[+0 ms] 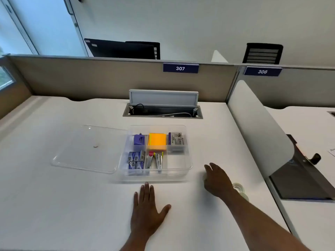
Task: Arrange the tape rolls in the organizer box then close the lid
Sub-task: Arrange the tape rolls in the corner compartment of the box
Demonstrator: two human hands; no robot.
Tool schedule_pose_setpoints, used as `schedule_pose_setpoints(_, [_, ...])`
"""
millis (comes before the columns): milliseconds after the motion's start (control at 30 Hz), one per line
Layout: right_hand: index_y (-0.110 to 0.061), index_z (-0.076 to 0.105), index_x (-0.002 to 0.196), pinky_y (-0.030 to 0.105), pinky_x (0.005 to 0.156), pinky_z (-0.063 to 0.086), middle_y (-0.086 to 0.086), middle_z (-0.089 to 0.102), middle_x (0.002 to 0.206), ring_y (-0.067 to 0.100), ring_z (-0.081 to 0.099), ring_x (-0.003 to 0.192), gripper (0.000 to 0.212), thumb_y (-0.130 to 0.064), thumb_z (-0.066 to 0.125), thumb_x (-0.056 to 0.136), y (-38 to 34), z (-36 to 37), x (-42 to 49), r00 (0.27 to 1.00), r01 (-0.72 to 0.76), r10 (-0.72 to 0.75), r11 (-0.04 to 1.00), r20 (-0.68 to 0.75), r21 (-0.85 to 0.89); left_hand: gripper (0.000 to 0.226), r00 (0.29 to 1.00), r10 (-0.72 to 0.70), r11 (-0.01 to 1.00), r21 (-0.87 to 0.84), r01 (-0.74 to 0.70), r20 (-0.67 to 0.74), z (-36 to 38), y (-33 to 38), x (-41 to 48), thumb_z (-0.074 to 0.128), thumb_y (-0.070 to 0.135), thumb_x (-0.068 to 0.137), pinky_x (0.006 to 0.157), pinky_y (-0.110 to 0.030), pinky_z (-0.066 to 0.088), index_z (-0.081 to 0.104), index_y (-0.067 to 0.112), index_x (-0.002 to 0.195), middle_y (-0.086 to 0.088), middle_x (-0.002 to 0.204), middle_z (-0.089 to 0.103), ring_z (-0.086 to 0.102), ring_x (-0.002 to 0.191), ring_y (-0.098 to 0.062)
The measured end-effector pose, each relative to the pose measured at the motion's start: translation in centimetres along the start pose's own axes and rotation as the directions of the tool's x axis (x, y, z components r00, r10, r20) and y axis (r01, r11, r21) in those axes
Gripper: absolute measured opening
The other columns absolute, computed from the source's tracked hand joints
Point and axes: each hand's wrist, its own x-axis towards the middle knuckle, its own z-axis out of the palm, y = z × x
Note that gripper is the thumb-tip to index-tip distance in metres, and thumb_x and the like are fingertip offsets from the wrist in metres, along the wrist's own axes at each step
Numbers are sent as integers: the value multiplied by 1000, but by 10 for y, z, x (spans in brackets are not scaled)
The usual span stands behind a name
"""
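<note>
A clear plastic organizer box (189, 165) stands open on the white desk, with compartments holding staple boxes, staplers, orange sticky notes and a purple sharpener; its front right compartment looks bare. The clear lid (79, 153) lies flat to the box's left. Clear tape rolls (239, 187) sit on the desk right of the box, partly hidden by my right forearm. My right hand (216, 180) is curled down over something at the desk beside the box; what is under it is hidden. My left hand (147, 209) rests flat on the desk, fingers apart, just in front of the box.
A cable tray with a raised flap (163, 105) is set into the desk behind the box. A white curved divider (257, 127) borders the desk on the right, with a dark clipboard (304, 178) beyond it. A beige partition runs along the back.
</note>
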Motion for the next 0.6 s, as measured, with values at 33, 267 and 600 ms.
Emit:
schedule_pose_setpoints(33, [-10, 45, 133, 38, 108, 37, 12, 46, 138, 31, 44, 129, 44, -22, 43, 91, 1, 0, 1, 997, -18, 18, 1000, 68, -7, 101, 1000, -11, 1000, -16, 10, -13, -2, 0, 0, 19, 83, 79, 116, -38, -11, 13, 13, 151, -5, 161, 0, -4, 147, -23])
schedule_pose_setpoints(267, [-16, 45, 121, 40, 91, 47, 9, 48, 123, 29, 54, 112, 32, -18, 42, 89, 3, -2, 5, 954, 40, -21, 998, 300, -56, 95, 1000, -16, 1000, 0, 16, -26, -11, 5, -2, 29, 79, 81, 115, -40, -3, 28, 12, 148, -7, 159, 15, 12, 146, -28])
schedule_pose_setpoints(600, [-21, 45, 128, 39, 92, 45, 6, 53, 120, 27, 57, 109, 36, -18, 40, 93, -1, -1, 14, 985, 83, -59, 986, 165, -144, 90, 1000, -16, 1000, 8, 16, 14, -9, 4, -1, 35, 75, 81, 113, -36, -6, 42, 8, 141, -11, 153, 33, 30, 140, -31])
